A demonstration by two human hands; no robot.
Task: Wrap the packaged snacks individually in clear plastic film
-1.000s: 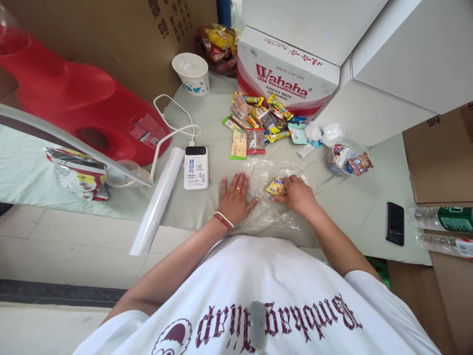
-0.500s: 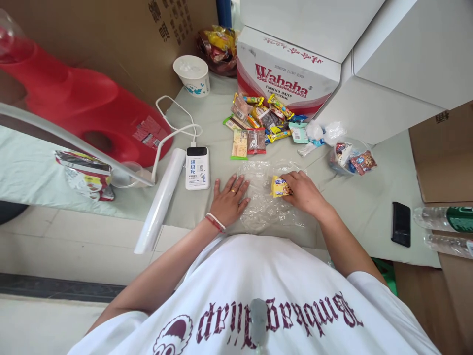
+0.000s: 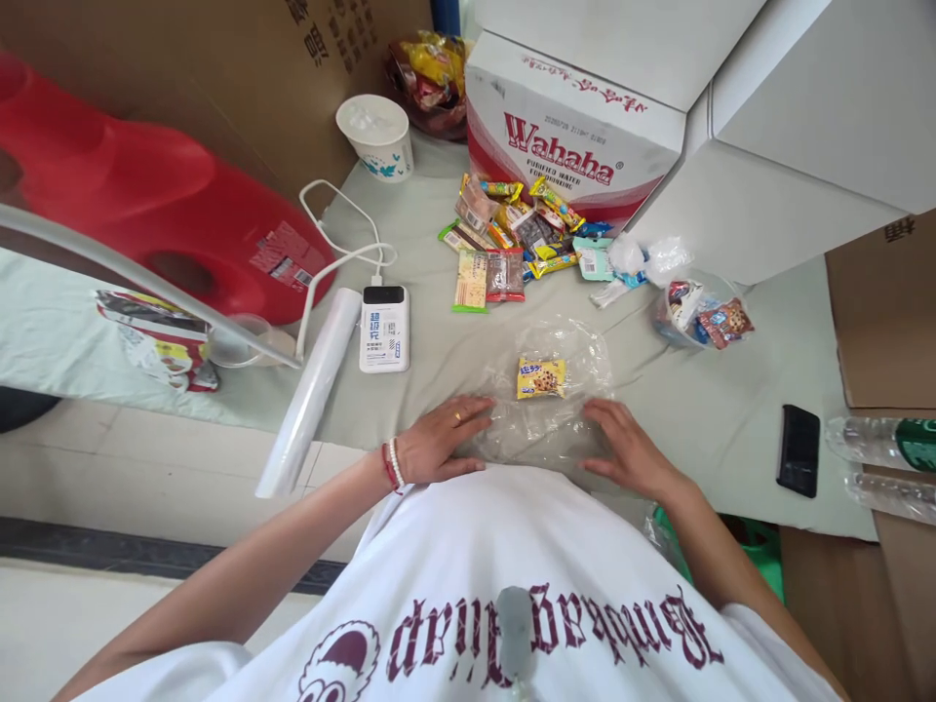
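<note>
A small yellow cookie packet (image 3: 541, 378) lies on a sheet of clear plastic film (image 3: 541, 434) spread on the cloth-covered table. My left hand (image 3: 448, 439) is at the near left edge of the film, fingers stretched out and thumb apart. On the film's right edge rests my right hand (image 3: 625, 450), fingers spread and slightly bent, with nothing gripped. The packet sits between and beyond both hands, touched by neither.
Several wrapped snacks (image 3: 512, 234) are heaped before a Wahaha carton (image 3: 570, 136). A power bank (image 3: 384, 330) and film roll (image 3: 311, 395) lie left, near a red jug (image 3: 168, 205) and paper cup (image 3: 376, 136). A snack bowl (image 3: 698, 312) and phone (image 3: 799, 450) are right.
My right hand has let go of the cookie packet, which now lies flat on the film. Both hands have drawn back toward my body, to the film's near edges.
</note>
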